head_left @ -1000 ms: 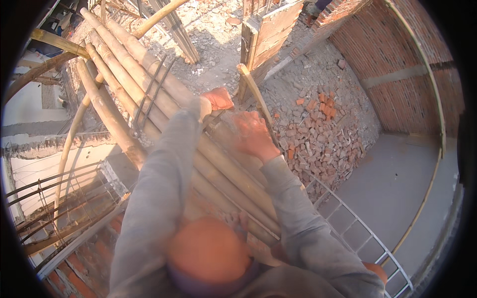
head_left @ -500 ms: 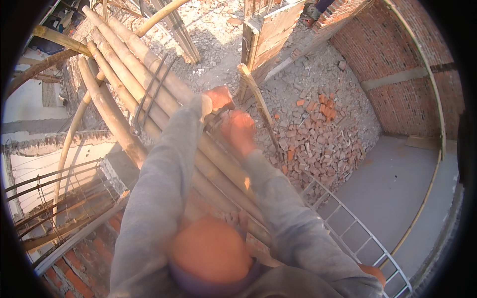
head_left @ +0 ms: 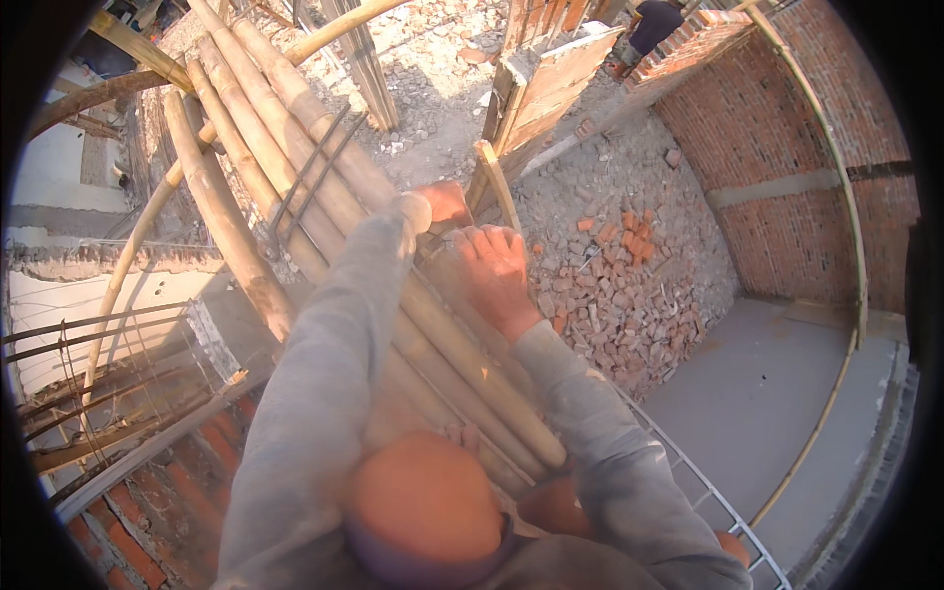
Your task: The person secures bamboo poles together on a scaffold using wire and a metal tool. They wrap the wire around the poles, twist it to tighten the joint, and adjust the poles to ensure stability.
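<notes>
We see bamboo poles (head_left: 295,128), tan, matt and ringed at the nodes, smooth along their lengths, with thin dark steel rods (head_left: 313,167) lying on them. The left hand (head_left: 441,202) and right hand (head_left: 497,270) rest on this bamboo, emerging from grey cloth sleeves (head_left: 324,393) of soft, dull weave. Below lies rough broken brick rubble (head_left: 619,285), reddish among grey stone. The brick wall (head_left: 787,147) is coarse and unplastered; the concrete floor (head_left: 767,393) looks smooth, matt grey.

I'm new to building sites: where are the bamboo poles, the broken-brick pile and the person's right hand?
Long tan bamboo poles (head_left: 295,108): head view, mid-shaft.
Reddish broken-brick pile (head_left: 629,285): head view, centre.
Right hand (head_left: 495,264): head view, back of hand.
</notes>
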